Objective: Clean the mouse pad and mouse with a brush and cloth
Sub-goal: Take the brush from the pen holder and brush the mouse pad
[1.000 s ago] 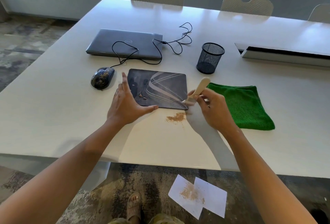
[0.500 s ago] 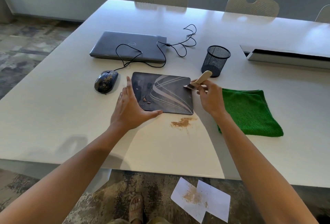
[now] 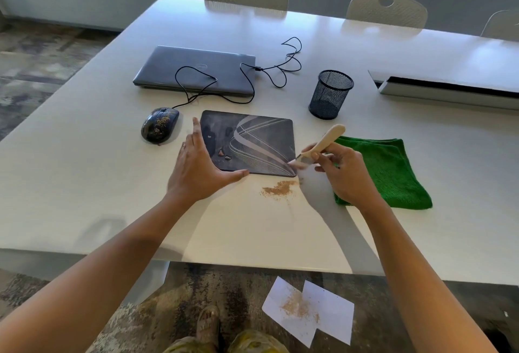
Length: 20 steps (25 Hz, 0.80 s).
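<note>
Mouse (image 3: 159, 125) sits left of pad (image 3: 252, 139), brown specks on top. Left hand (image 3: 196, 172) flat, fingers straight, pressing pad's near-left corner. Brown dust pile (image 3: 279, 188) on table (image 3: 84, 184) just off pad's near edge. Right hand (image 3: 344, 175) grips brush (image 3: 320, 146), bristles at pad's near-right corner. Green cloth (image 3: 393, 172) folded, far right, partly under right hand.

Dark mouse pad (image 3: 252, 142) with pale curved stripes between the hands; black mouse (image 3: 159, 125) speckled tan left of them; green cloth (image 3: 393, 170) under the right hand (image 3: 345, 175).
</note>
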Each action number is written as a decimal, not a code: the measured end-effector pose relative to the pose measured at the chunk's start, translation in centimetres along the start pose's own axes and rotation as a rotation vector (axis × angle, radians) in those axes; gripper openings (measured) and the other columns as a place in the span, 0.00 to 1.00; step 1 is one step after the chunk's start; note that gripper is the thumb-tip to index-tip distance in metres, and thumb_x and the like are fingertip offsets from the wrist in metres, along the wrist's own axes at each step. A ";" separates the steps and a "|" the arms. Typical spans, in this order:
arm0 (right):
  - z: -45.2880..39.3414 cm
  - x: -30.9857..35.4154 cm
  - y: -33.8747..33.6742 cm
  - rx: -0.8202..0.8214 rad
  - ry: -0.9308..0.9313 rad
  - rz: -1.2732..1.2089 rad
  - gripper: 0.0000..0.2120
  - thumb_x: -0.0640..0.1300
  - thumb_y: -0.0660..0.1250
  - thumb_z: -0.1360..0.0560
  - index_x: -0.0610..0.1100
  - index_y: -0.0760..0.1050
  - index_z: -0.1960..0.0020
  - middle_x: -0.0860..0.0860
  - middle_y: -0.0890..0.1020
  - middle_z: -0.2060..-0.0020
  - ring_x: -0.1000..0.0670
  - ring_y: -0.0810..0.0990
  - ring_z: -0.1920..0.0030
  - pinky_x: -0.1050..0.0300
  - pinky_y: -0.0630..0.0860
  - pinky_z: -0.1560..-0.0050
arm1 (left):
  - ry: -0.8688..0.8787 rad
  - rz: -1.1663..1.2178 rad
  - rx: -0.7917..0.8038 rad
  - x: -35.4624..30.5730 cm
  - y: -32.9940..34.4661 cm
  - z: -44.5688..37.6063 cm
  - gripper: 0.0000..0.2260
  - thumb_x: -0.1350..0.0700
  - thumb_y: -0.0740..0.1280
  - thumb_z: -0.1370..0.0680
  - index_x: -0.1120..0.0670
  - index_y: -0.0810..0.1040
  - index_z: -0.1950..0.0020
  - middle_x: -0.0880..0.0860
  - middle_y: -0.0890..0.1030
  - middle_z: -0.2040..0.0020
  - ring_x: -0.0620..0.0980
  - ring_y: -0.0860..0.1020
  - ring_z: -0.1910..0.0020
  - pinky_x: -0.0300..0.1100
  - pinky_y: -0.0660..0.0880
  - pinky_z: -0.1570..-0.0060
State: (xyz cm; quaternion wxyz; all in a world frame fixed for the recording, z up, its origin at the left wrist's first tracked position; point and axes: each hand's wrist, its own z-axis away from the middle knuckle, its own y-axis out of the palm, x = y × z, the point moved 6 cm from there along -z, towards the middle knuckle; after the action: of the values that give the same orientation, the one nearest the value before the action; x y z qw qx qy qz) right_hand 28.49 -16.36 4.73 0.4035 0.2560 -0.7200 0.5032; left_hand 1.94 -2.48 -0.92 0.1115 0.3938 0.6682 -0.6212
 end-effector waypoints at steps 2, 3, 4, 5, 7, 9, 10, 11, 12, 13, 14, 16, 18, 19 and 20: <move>-0.4 0.5 0.1 -0.046 -0.012 0.016 0.09 0.39 0.67 0.20 0.47 0.84 0.45 0.53 0.86 0.50 0.53 0.84 0.53 0.53 0.82 0.48 | 0.002 0.001 0.001 -0.1 0.0 0.1 0.69 0.21 0.72 0.45 0.49 0.39 0.18 0.58 0.59 0.20 0.58 0.62 0.22 0.57 0.65 0.26; -0.4 0.7 0.4 -0.043 -0.029 0.049 0.09 0.38 0.67 0.20 0.47 0.84 0.45 0.53 0.86 0.50 0.56 0.84 0.53 0.53 0.82 0.48 | 0.003 0.001 0.001 -0.1 -0.1 0.1 0.69 0.21 0.72 0.44 0.49 0.39 0.18 0.58 0.59 0.20 0.58 0.62 0.22 0.57 0.65 0.26; -0.2 0.9 0.8 -0.026 -0.049 0.087 0.10 0.37 0.67 0.21 0.48 0.84 0.46 0.55 0.85 0.50 0.60 0.83 0.55 0.54 0.81 0.49 | 0.003 0.001 0.001 -0.1 -0.1 0.0 0.69 0.21 0.72 0.44 0.50 0.39 0.18 0.58 0.60 0.20 0.58 0.62 0.22 0.57 0.65 0.26; 0.1 0.9 1.2 0.003 -0.066 0.116 0.11 0.37 0.67 0.21 0.51 0.83 0.47 0.56 0.85 0.51 0.62 0.82 0.56 0.56 0.81 0.49 | 0.004 0.002 0.001 -0.1 -0.1 0.0 0.69 0.21 0.73 0.44 0.50 0.39 0.18 0.58 0.60 0.20 0.58 0.62 0.22 0.57 0.65 0.26; 0.6 1.1 1.4 0.073 -0.082 0.150 0.15 0.37 0.67 0.21 0.58 0.82 0.50 0.58 0.85 0.51 0.61 0.83 0.56 0.58 0.82 0.51 | 0.004 0.003 0.000 -0.1 -0.1 0.1 0.68 0.22 0.73 0.44 0.50 0.39 0.18 0.58 0.60 0.20 0.58 0.62 0.22 0.57 0.65 0.26; 0.5 1.5 0.9 0.077 -0.112 0.157 0.16 0.38 0.68 0.21 0.61 0.81 0.50 0.58 0.85 0.51 0.59 0.83 0.55 0.61 0.82 0.52 | 0.004 -0.002 0.002 -0.2 0.0 0.1 0.68 0.22 0.73 0.44 0.50 0.39 0.18 0.58 0.59 0.20 0.58 0.62 0.22 0.57 0.64 0.26; 0.1 1.9 0.6 0.047 -0.129 0.152 0.15 0.37 0.68 0.21 0.59 0.82 0.49 0.57 0.85 0.51 0.59 0.83 0.55 0.62 0.81 0.53 | 0.004 -0.006 0.004 -0.2 0.0 0.1 0.68 0.22 0.73 0.44 0.50 0.40 0.18 0.58 0.59 0.20 0.58 0.62 0.22 0.57 0.64 0.26; -0.3 2.3 0.4 0.016 -0.143 0.148 0.14 0.36 0.68 0.21 0.55 0.83 0.48 0.56 0.85 0.50 0.59 0.83 0.55 0.63 0.81 0.53 | 0.006 -0.008 0.005 -0.2 0.0 0.1 0.68 0.22 0.73 0.44 0.50 0.40 0.18 0.58 0.59 0.20 0.58 0.61 0.22 0.57 0.64 0.25; -0.7 2.6 0.6 0.003 -0.153 0.155 0.12 0.36 0.67 0.21 0.50 0.84 0.46 0.54 0.85 0.50 0.59 0.82 0.55 0.63 0.80 0.52 | 0.007 -0.009 0.007 -0.2 0.0 0.1 0.68 0.22 0.73 0.44 0.51 0.40 0.18 0.58 0.59 0.20 0.58 0.61 0.22 0.57 0.64 0.25; -0.8 2.8 1.1 0.015 -0.155 0.176 0.11 0.35 0.67 0.21 0.47 0.84 0.45 0.53 0.85 0.49 0.59 0.82 0.54 0.62 0.80 0.51 | 0.008 -0.009 0.009 -0.2 0.0 0.1 0.68 0.22 0.73 0.43 0.51 0.39 0.18 0.59 0.58 0.20 0.59 0.61 0.22 0.58 0.64 0.25; -0.7 2.7 1.7 0.045 -0.149 0.200 0.11 0.34 0.66 0.21 0.45 0.84 0.45 0.52 0.85 0.48 0.58 0.83 0.53 0.62 0.80 0.49 | 0.007 -0.010 0.012 -0.2 0.0 0.1 0.68 0.22 0.73 0.43 0.51 0.39 0.18 0.59 0.58 0.20 0.59 0.61 0.22 0.58 0.64 0.25; 0.0 2.2 2.4 0.116 -0.130 0.232 0.11 0.35 0.66 0.21 0.47 0.84 0.45 0.55 0.85 0.50 0.59 0.83 0.54 0.63 0.79 0.49 | 0.003 -0.012 0.010 -0.1 0.0 0.1 0.68 0.22 0.73 0.43 0.50 0.39 0.18 0.58 0.58 0.19 0.58 0.60 0.21 0.58 0.63 0.25; 0.7 2.1 2.2 0.143 -0.134 0.209 0.11 0.37 0.67 0.21 0.50 0.84 0.47 0.61 0.84 0.53 0.61 0.83 0.56 0.67 0.78 0.53 | 0.006 -0.012 0.005 -0.1 0.0 0.1 0.67 0.22 0.73 0.43 0.50 0.40 0.18 0.58 0.59 0.20 0.58 0.61 0.22 0.56 0.64 0.25; 0.6 2.3 1.9 0.121 -0.146 0.179 0.11 0.37 0.68 0.21 0.51 0.84 0.47 0.63 0.84 0.53 0.62 0.82 0.56 0.67 0.78 0.54 | 0.010 -0.013 0.003 -0.1 0.0 0.1 0.68 0.22 0.73 0.43 0.51 0.40 0.18 0.58 0.59 0.20 0.58 0.61 0.22 0.56 0.64 0.25; 0.2 2.6 1.7 0.080 -0.157 0.152 0.11 0.37 0.67 0.21 0.50 0.84 0.47 0.62 0.84 0.53 0.61 0.82 0.55 0.68 0.79 0.54 | 0.014 -0.014 0.001 -0.1 0.0 0.1 0.68 0.22 0.73 0.43 0.51 0.40 0.18 0.58 0.59 0.20 0.58 0.62 0.22 0.56 0.64 0.25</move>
State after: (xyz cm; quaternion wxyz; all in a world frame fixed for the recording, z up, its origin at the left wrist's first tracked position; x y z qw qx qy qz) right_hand 25.76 -15.83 5.99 0.2961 0.2553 -0.7461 0.5391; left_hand 1.97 -2.59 -0.87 0.1021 0.3934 0.6714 -0.6197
